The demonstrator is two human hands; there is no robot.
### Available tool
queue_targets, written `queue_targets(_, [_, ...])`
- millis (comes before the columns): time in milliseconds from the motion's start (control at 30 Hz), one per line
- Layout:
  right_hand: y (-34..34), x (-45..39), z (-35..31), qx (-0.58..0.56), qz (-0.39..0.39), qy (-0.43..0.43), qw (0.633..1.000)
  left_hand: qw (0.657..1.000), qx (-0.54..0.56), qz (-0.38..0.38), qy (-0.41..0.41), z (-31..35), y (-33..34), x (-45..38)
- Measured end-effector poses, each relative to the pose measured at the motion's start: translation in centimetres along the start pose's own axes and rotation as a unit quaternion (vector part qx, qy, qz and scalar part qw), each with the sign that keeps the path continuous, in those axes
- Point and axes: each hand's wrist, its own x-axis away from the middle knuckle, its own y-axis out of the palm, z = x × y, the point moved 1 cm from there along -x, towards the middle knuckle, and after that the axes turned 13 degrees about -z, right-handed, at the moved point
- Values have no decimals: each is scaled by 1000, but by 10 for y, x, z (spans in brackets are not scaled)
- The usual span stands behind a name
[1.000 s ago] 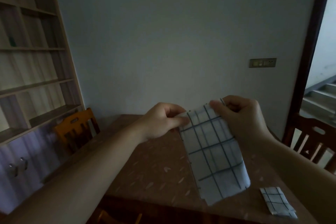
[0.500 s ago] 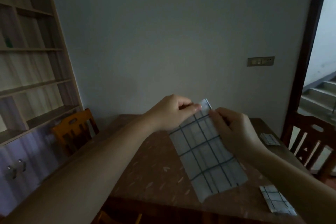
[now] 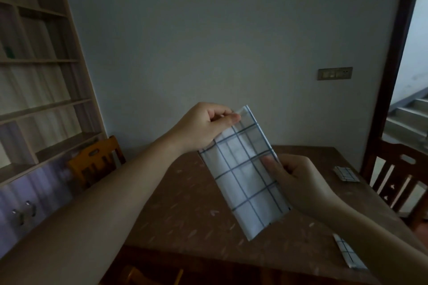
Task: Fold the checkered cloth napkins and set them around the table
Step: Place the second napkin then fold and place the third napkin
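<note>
While both hands hold it up above the brown speckled counter (image 3: 185,210), the checkered napkin (image 3: 245,178) hangs as a long folded strip, tilted, white with thin blue lines. The left hand (image 3: 206,127) pinches its top corner between thumb and curled fingers; the right hand (image 3: 298,183) grips its right edge about halfway down, thumb on the front of the cloth and fingers curled behind. The strip's lower end is free and clear of the counter top.

Two more napkins lie on the counter. A small folded napkin (image 3: 346,174) sits near the far right edge, just in front of the dark wooden chair (image 3: 403,183). Another folded napkin (image 3: 349,254) lies at the near right edge, partly hidden by the right forearm.

At the counter's left stands an orange wooden chair (image 3: 95,159), pushed close to a tall wooden bookshelf (image 3: 41,81) whose lower cabinet (image 3: 27,199) has two small round knobs. A plain grey wall fills the background, with a switch plate (image 3: 335,73) on its right part. Beside it a dark door frame (image 3: 391,71) opens onto a stairway (image 3: 410,118). The back of a further chair shows at the bottom edge, below the near counter rim.

No brand, label or readable writing can be made out anywhere; the room is dim and the switch plate's markings are too small to tell
</note>
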Motion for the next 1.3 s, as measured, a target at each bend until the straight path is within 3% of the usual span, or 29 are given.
queue_targets(67, [-1,-2,-4,0,4,1,1000,995,76,56,-32,-9,-1,3])
queue_targets(100, [-4,-4,-7,-11,16,2,1000,981,173,72,-48,-13,0,7])
queue_targets(167, [-9,-9,-13,-38,57,-1,998,907,416,20,-65,-9,13,17])
queue_targets(200, [-12,-11,-14,-46,80,-2,996,884,461,-4,-79,-3,23,24])
queue_targets(333, [-12,-13,-1,-28,122,30,992,944,313,-42,-89,2,58,39])
queue_targets(400, [-12,-10,4,-14,103,51,993,957,259,-45,-122,-6,62,34])
queue_targets(467, [-16,-7,1,-84,52,64,993,959,245,-26,-138,-14,57,30])
queue_targets(567, [-27,-4,-3,-193,-44,104,975,949,282,-67,-125,-17,58,28])
queue_targets(733, [-40,-1,-2,-246,-106,129,955,939,292,-68,-167,-21,61,28])
queue_targets(1000, [-45,3,9,-390,-121,161,898,879,441,-44,-175,-17,65,31])
queue_targets(1133, [-48,2,13,-380,-119,120,909,858,495,-63,-122,-15,66,28])
queue_targets(1300, [-55,1,8,-223,-120,60,966,862,489,-30,-129,-18,67,27])
